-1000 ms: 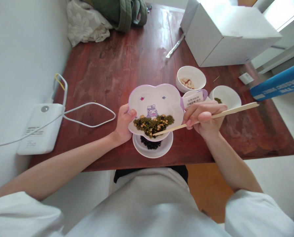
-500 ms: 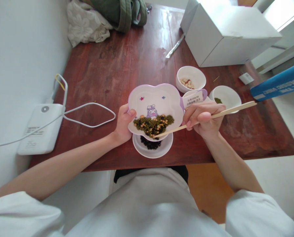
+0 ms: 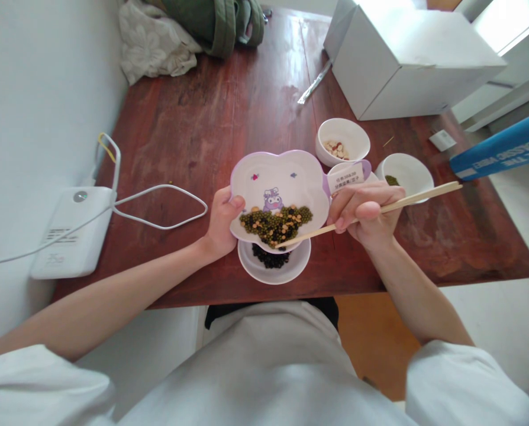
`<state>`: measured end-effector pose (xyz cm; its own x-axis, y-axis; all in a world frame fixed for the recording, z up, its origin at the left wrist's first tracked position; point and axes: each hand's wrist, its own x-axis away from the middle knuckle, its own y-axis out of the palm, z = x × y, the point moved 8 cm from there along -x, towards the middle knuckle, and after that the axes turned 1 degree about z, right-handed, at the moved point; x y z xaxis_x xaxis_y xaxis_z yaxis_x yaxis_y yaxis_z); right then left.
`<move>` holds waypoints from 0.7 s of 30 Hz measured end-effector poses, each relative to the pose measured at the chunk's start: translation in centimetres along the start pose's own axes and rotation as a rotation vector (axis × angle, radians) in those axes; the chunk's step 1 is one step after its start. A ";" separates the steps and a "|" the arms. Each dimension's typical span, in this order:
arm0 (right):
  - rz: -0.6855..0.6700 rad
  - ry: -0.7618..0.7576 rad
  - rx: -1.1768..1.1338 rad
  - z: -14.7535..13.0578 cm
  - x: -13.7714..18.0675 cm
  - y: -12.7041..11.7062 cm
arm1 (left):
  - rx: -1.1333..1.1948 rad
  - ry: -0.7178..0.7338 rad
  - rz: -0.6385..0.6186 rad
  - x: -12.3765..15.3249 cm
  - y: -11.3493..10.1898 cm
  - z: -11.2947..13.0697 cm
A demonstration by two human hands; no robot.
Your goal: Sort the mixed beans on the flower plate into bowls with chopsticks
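Observation:
My left hand (image 3: 222, 222) grips the left rim of a flower-shaped white and purple plate (image 3: 282, 174), tilted toward me. A heap of mixed green, black and yellow beans (image 3: 276, 223) lies at its near edge. My right hand (image 3: 366, 213) holds wooden chopsticks (image 3: 406, 203); their tips rest in the beans at the plate's near lip. Right below that lip stands a small white bowl (image 3: 291, 269) holding black beans.
On the red-brown table (image 3: 229, 112) stand a white bowl with pale and red beans (image 3: 342, 141), a white bowl with green beans (image 3: 406, 171), a labelled container (image 3: 348, 174), a white box (image 3: 402, 56), a white charger with cable (image 3: 71, 228), and cloth (image 3: 193, 29).
The chopstick tips shifted slightly within the beans at the plate's near edge. Both hands and the plate stay almost where they were.

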<state>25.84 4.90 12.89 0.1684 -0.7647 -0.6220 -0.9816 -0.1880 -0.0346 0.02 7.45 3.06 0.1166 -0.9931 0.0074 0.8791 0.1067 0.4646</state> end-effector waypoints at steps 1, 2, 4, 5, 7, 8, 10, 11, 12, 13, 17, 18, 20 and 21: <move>-0.004 -0.011 -0.012 -0.1 0.0 0.1 | -0.001 0.009 -0.024 0.0 0.3 0.1; -0.004 -0.022 -0.026 -0.3 -0.1 0.2 | -0.003 0.016 -0.046 0.0 0.5 0.2; 0.004 -0.040 -0.044 -0.5 -0.2 0.3 | -0.009 0.019 -0.070 0.0 0.7 0.4; 0.003 -0.043 -0.046 -0.6 -0.3 0.4 | -0.011 0.019 -0.068 0.0 0.7 0.4; -0.001 -0.041 -0.035 -0.7 -0.3 0.4 | -0.023 0.011 -0.045 0.0 0.5 0.3; -0.005 -0.035 -0.022 -0.6 -0.4 0.4 | -0.036 0.007 -0.032 0.0 0.4 0.2; -0.005 -0.026 0.001 -0.5 -0.4 0.3 | -0.060 0.009 -0.017 -0.1 0.2 0.1; -0.002 -0.025 0.007 -0.5 -0.3 0.2 | -0.064 0.014 -0.017 -0.1 0.2 0.1; 0.004 -0.030 0.006 -0.5 -0.3 0.1 | -0.062 0.022 -0.019 -0.1 0.2 0.2; 0.003 -0.033 0.000 -0.4 -0.3 0.1 | -0.057 0.031 -0.023 -0.1 0.3 0.2; -0.001 -0.041 -0.008 -0.4 -0.3 0.0 | -0.051 0.039 -0.031 -0.1 0.4 0.6; 0.001 -0.040 0.007 -0.4 -0.3 0.0 | -0.055 0.029 -0.032 -0.1 0.5 0.7; 0.017 -0.040 0.035 -0.4 -0.3 -0.1 | -0.059 -0.014 -0.021 0.0 0.4 0.6; 0.023 -0.034 0.046 -0.3 -0.3 -0.2 | -0.057 -0.040 -0.006 0.0 0.3 0.4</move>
<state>25.98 5.00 13.36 0.1433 -0.7471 -0.6491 -0.9884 -0.1414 -0.0554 0.10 7.48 3.57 0.0940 -0.9947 0.0406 0.9047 0.1023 0.4135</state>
